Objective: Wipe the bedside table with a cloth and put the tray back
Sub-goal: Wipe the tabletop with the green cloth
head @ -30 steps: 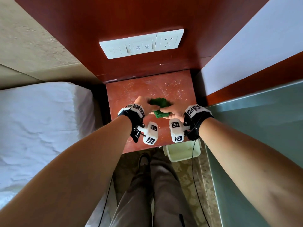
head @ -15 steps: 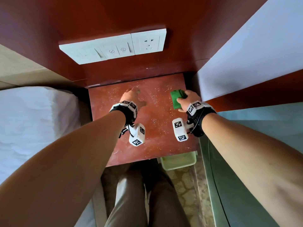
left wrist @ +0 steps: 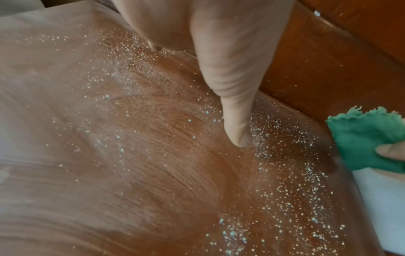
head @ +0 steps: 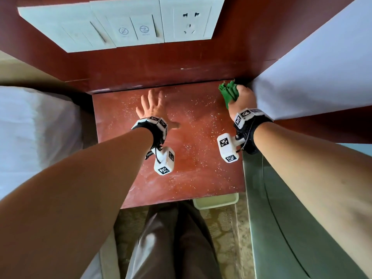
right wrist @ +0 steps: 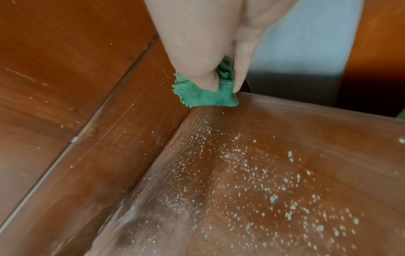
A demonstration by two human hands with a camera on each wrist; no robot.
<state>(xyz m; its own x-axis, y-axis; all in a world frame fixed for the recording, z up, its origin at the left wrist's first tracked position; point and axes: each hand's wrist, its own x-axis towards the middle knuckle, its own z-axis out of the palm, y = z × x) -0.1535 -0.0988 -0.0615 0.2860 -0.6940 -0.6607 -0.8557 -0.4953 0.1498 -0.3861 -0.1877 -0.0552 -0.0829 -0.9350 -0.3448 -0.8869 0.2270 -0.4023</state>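
Note:
The reddish wooden bedside table [head: 191, 162] is dusted with fine white specks [right wrist: 252, 173]. My right hand [head: 240, 97] grips a bunched green cloth [head: 229, 91] at the table's far right corner, against the wooden back panel; the cloth [right wrist: 203, 97] touches the corner in the right wrist view. My left hand [head: 151, 105] lies flat on the far left part of the top, fingers spread, thumb [left wrist: 236, 124] pressed on the wood. The cloth [left wrist: 368, 142] also shows at the right edge of the left wrist view. A pale tray [head: 215, 201] peeks out below the table's front edge.
A white switch and socket panel [head: 124, 25] is on the wooden wall behind the table. A white bed [head: 36, 133] lies to the left. A white wall [head: 314, 63] and a grey-green surface [head: 291, 218] stand on the right. My legs [head: 167, 244] are in front.
The right hand carried the cloth from the table's middle to the far right corner. The left hand let go of the cloth and spread flat on the far left part.

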